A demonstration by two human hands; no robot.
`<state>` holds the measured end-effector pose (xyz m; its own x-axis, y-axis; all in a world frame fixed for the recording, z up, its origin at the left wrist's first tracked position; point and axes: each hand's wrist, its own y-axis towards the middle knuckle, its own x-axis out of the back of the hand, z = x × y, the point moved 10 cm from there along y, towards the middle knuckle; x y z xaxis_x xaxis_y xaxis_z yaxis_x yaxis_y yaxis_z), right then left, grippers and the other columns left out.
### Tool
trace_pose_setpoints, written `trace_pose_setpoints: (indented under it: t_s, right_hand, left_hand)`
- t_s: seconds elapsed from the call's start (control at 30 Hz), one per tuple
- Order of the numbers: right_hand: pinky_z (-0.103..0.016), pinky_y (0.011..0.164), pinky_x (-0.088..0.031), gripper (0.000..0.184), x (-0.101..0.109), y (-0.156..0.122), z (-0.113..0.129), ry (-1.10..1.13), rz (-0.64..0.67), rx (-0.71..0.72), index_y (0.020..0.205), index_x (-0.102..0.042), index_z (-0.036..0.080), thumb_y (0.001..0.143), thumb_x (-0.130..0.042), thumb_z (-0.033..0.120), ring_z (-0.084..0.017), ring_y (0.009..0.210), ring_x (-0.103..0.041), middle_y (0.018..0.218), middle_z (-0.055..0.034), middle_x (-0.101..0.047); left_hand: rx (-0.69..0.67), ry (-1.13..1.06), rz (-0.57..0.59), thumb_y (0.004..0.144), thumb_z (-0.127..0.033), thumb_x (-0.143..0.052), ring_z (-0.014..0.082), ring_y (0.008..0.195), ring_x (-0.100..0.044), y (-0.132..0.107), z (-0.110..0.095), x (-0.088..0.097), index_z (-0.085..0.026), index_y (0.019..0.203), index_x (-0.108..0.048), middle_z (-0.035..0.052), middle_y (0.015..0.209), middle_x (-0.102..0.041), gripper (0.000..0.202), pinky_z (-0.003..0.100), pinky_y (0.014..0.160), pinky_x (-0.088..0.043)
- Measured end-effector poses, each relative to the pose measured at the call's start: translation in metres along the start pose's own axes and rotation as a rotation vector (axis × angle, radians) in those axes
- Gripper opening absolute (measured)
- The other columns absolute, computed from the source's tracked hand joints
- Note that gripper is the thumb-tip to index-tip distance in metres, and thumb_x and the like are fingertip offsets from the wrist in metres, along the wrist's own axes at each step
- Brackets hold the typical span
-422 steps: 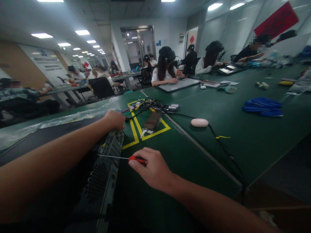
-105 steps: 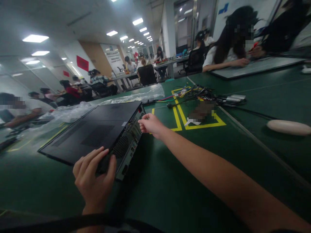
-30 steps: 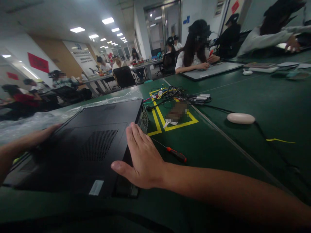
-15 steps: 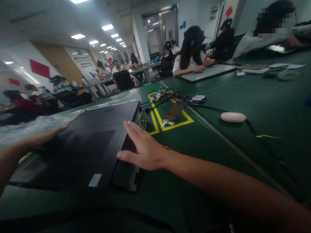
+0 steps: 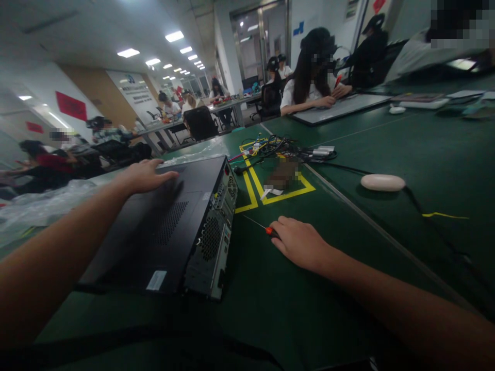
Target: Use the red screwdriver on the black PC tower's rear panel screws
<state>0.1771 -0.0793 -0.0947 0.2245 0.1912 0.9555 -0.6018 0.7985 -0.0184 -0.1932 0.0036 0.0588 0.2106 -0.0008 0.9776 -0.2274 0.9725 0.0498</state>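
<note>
A black desktop computer case [image 5: 154, 206] lies flat on the green table, its back panel [image 5: 211, 239] of vents and ports turned to the right. Over the far part of its top cover is my left hand [image 5: 145, 176], fingers stretched out; whether the palm touches the cover I cannot tell. On the table right of the case, my right hand [image 5: 297, 239] is closed around a screwdriver [image 5: 269, 231] with a red and black handle. Its thin shaft points left toward the back panel. The palm hides most of the handle.
Behind the case, tangled cables [image 5: 276, 147] lie across yellow tape marks [image 5: 251, 188], beside a brown object [image 5: 284, 175]. A pale rounded thing [image 5: 382, 182] sits on a cable at right. Clear plastic wrap [image 5: 50, 206] lies at left. A co-worker [image 5: 315, 77] works across the table.
My right hand has left the case's edge and closed on the screwdriver. My left hand has moved from the left side onto the top. The back panel now shows more fully.
</note>
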Motion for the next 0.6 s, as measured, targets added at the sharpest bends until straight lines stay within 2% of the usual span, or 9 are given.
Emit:
trace_pose_setpoints:
  t_s: [0.07, 0.1, 0.17, 0.23, 0.33, 0.43, 0.5, 0.6]
  right_hand:
    - [-0.035, 0.071, -0.049, 0.018, 0.001, 0.0, -0.003, 0.013, 0.02, -0.003, 0.108, -0.07, 0.015, 0.097, -0.058, 0.024, -0.027, 0.093, -0.068, 0.106, -0.013, -0.071]
    - [-0.034, 0.068, -0.046, 0.016, 0.004, -0.001, -0.006, 0.015, 0.023, -0.016, 0.102, -0.07, 0.016, 0.097, -0.058, 0.024, -0.026, 0.088, -0.068, 0.102, -0.0121, -0.071]
    - [-0.032, 0.063, -0.041, 0.021, 0.013, -0.003, -0.016, 0.027, 0.017, -0.059, 0.094, -0.068, 0.016, 0.099, -0.053, 0.028, -0.024, 0.079, -0.066, 0.093, -0.0107, -0.07]
    - [-0.031, 0.06, -0.037, 0.027, 0.023, -0.006, -0.028, 0.052, -0.004, -0.117, 0.092, -0.066, 0.017, 0.102, -0.045, 0.031, -0.021, 0.072, -0.063, 0.087, -0.0088, -0.069]
    - [-0.03, 0.06, -0.034, 0.024, 0.041, -0.008, -0.042, 0.191, -0.12, -0.17, 0.087, -0.064, 0.019, 0.101, -0.046, 0.028, -0.019, 0.068, -0.06, 0.08, -0.0056, -0.068]
    - [-0.03, 0.063, -0.038, 0.014, 0.045, -0.008, -0.037, 0.396, -0.214, -0.086, 0.094, -0.063, 0.019, 0.098, -0.053, 0.028, -0.018, 0.068, -0.061, 0.081, -0.0036, -0.069]
    - [-0.03, 0.065, -0.042, 0.012, 0.041, -0.007, -0.029, 0.517, -0.244, -0.019, 0.103, -0.061, 0.019, 0.096, -0.058, 0.029, -0.018, 0.07, -0.064, 0.084, -0.0028, -0.071]
    - [-0.029, 0.066, -0.046, 0.014, 0.037, -0.007, -0.014, 0.626, -0.259, 0.044, 0.107, -0.058, 0.02, 0.096, -0.06, 0.028, -0.017, 0.07, -0.067, 0.084, -0.0018, -0.073]
  left_hand:
    - [-0.183, -0.012, -0.04, 0.091, -0.077, -0.039, 0.0407, 0.142, -0.045, 0.012, -0.068, 0.014, -0.006, 0.156, -0.041, 0.0261, 0.159, -0.044, 0.097, 0.053, 0.117, -0.035]
    - [-0.227, -0.016, -0.061, 0.09, -0.078, -0.04, 0.0411, 0.143, -0.044, 0.019, -0.095, 0.019, -0.008, 0.157, -0.042, 0.025, 0.159, -0.044, 0.097, 0.053, 0.117, -0.034]
    - [-0.308, -0.025, -0.085, 0.088, -0.08, -0.041, 0.04, 0.143, -0.045, 0.034, -0.141, 0.024, -0.011, 0.156, -0.045, 0.0218, 0.159, -0.046, 0.097, 0.051, 0.118, -0.034]
    - [-0.368, -0.033, -0.078, 0.087, -0.079, -0.042, 0.0391, 0.142, -0.047, 0.049, -0.172, 0.019, -0.011, 0.155, -0.047, 0.0218, 0.157, -0.049, 0.097, 0.048, 0.117, -0.035]
    - [-0.368, -0.097, -0.042, 0.085, -0.076, -0.046, 0.0373, 0.14, -0.05, 0.068, -0.187, 0.004, -0.011, 0.152, -0.051, 0.0204, 0.155, -0.052, 0.094, 0.044, 0.115, -0.037]
    - [-0.401, -0.237, 0.034, 0.088, -0.062, -0.043, 0.0299, 0.128, -0.06, 0.076, -0.186, -0.016, -0.016, 0.135, -0.066, 0.013, 0.141, -0.065, 0.07, 0.036, 0.107, -0.045]
    - [-0.441, -0.317, 0.028, 0.089, -0.053, -0.041, 0.0266, 0.119, -0.064, 0.076, -0.184, -0.02, -0.019, 0.12, -0.072, 0.0091, 0.128, -0.071, 0.055, 0.035, 0.102, -0.048]
    - [-0.457, -0.377, -0.025, 0.087, -0.048, -0.045, 0.0265, 0.111, -0.065, 0.075, -0.18, -0.017, -0.019, 0.11, -0.074, 0.0094, 0.119, -0.073, 0.048, 0.037, 0.1, -0.049]
